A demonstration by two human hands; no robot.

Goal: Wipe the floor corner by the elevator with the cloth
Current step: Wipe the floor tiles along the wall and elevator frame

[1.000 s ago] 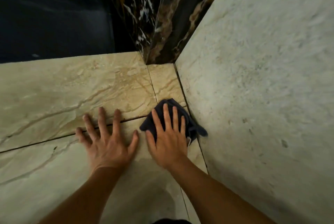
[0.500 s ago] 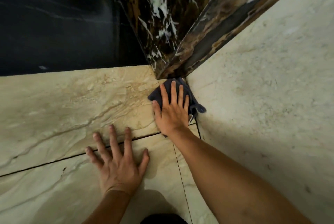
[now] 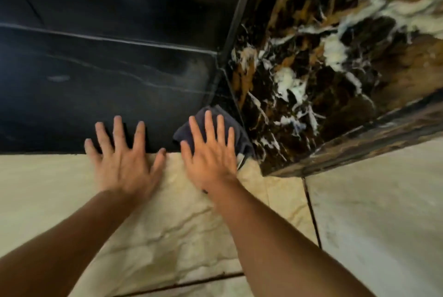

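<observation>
A dark blue cloth lies on the black floor strip, pushed into the corner at the foot of the black-and-gold marble frame. My right hand lies flat on the cloth with fingers spread and pressing down; most of the cloth is hidden under it. My left hand rests flat beside it, fingers apart, across the seam between the black strip and the beige marble floor. It holds nothing.
A pale marble wall rises on the right, meeting the beige floor along a dark joint. The dark marble frame juts out above the corner. Beige floor tiles extend left and toward me, crossed by a dark grout line.
Both hands have moved forward, away from me. The cloth went from the beige tile by the pale wall onto the black strip, left of the dark marble frame.
</observation>
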